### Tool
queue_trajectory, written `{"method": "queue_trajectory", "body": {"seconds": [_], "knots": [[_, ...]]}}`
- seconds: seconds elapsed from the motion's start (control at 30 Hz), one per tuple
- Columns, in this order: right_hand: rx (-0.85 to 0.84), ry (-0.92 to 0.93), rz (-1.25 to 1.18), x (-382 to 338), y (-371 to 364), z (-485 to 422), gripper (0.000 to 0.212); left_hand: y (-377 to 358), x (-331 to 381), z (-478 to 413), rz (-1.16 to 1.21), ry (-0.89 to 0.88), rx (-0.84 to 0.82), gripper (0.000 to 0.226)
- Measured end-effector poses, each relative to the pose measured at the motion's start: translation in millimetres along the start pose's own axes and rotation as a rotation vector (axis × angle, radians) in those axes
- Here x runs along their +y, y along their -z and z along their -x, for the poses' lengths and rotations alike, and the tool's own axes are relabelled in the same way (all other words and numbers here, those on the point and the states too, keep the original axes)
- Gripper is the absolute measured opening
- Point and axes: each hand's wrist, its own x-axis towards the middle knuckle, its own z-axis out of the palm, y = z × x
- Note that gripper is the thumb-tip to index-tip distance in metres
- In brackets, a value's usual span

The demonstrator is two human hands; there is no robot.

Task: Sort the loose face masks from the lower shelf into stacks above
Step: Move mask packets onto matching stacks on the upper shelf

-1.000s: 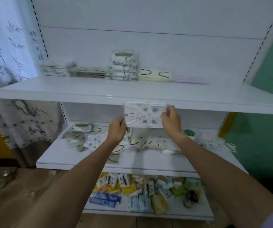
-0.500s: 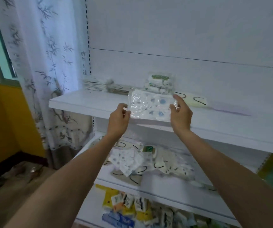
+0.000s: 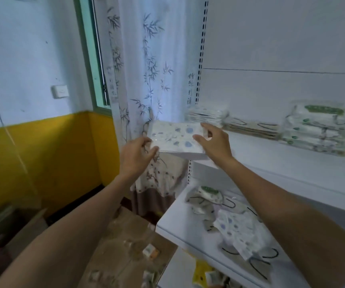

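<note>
A wrapped white face mask with blue dots (image 3: 174,137) lies flat at the left end of the upper shelf (image 3: 257,154). My left hand (image 3: 136,153) pinches its near left corner. My right hand (image 3: 213,142) holds its right side, fingers over the far edge and thumb on top. Further right on the same shelf stand sorted stacks: a white stack (image 3: 206,116), a beige stack with black loops (image 3: 250,126) and a taller green-labelled stack (image 3: 317,127). Loose masks (image 3: 236,227) lie scattered on the lower shelf (image 3: 180,227).
A bamboo-print curtain (image 3: 146,80) hangs just left of the shelving, beside a window frame and a yellow-and-white wall. Small packets (image 3: 150,251) lie on the brown floor. More packets show on the bottom shelf (image 3: 211,277).
Both hands have carried the blue-dotted mask left and down onto the left end of the upper shelf. The camera has swung left, bringing the wall and window into view.
</note>
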Motion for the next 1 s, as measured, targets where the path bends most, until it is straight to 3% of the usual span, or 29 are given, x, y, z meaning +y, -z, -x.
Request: {"method": "queue_trajectory", "body": {"seconds": [0.17,0.3,0.6,0.83,1.0], "knots": [[-0.122,0.014,0.118,6,-27,-40,0.084,-24,-29,-40,-0.042,-0.072,-0.059,0.038],[-0.103,0.075,0.257,28,-26,-82,0.083,-55,-26,-85,-0.005,-0.105,-0.056,0.042],[0.115,0.145,0.485,62,-15,-173,0.077,-121,-5,-181,0.037,-0.202,-0.024,0.044],[0.190,0.005,0.509,94,-11,-219,0.076,-182,1,-239,0.194,-0.286,-0.109,0.046],[0.075,-0.213,0.566,108,-15,-244,0.071,-218,-2,-272,0.244,-0.287,-0.292,0.052]]}}
